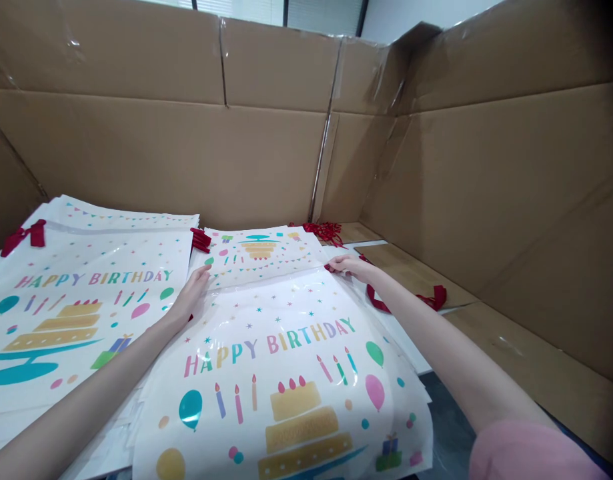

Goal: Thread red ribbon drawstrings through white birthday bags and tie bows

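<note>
A glossy white printed sheet (286, 303) lies in front of me, marked HAPPY BIRTHDAY with a tiered cake, candles and balloons. A crease runs across it, and the flap beyond the crease carries an upside-down cake print. My left hand (193, 290) grips its left edge near the crease, fingers partly hidden, with a bit of red ribbon just below. At the right end of the crease, my right hand (349, 265) pinches the edge, where dark red ribbon (329, 268) shows at the fingertips.
To the left lies a stack of matching birthday sheets (96, 253) with red ribbon bows (23, 237). Red ribbon (431, 298) and red cords (326, 232) lie to the right and behind. Tall cardboard walls (151, 153) enclose the back and right.
</note>
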Demonstrator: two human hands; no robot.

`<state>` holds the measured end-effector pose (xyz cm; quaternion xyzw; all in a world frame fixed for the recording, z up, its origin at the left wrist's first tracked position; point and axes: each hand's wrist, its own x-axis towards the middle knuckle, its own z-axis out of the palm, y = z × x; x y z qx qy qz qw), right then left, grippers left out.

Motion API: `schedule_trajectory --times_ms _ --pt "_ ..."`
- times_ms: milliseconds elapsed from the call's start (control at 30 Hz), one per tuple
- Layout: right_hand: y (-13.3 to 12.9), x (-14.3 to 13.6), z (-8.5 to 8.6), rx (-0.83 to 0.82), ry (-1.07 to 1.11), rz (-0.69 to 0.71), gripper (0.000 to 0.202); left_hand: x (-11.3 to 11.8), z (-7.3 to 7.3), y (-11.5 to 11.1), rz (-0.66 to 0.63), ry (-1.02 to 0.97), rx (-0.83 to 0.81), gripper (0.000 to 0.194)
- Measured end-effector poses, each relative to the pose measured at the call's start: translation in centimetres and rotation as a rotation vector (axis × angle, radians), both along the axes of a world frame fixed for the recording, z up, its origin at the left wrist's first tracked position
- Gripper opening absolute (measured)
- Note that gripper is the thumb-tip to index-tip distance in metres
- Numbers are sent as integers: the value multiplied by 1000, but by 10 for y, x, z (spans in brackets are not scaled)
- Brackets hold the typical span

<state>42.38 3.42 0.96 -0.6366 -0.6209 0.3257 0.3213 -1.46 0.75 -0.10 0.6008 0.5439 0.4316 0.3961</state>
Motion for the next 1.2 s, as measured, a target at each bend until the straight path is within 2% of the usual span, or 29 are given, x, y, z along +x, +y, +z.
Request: schedule_trajectory --times_ms 233,567,833,900,1000,1100,1200 --pt "-8 2 -3 -16 98 81 43 0 0 1 24 5 -25 52" --pt "-1 6 -16 60 228 195 42 -1 -2 1 6 2 -8 55" --pt "-10 -1 -11 48 258 187 42 0 1 -2 28 23 -11 56" --pt "-11 -2 -8 67 200 185 38 -1 -1 -1 27 26 -3 56" --pt "-13 -2 -2 165 2 162 24 -2 -3 0 27 17 -8 55" --pt "-16 -3 4 335 -275 139 14 -2 -4 0 29 9 -16 55" --pt "-21 -6 11 509 -557 109 14 -3 -4 0 28 4 -19 55"
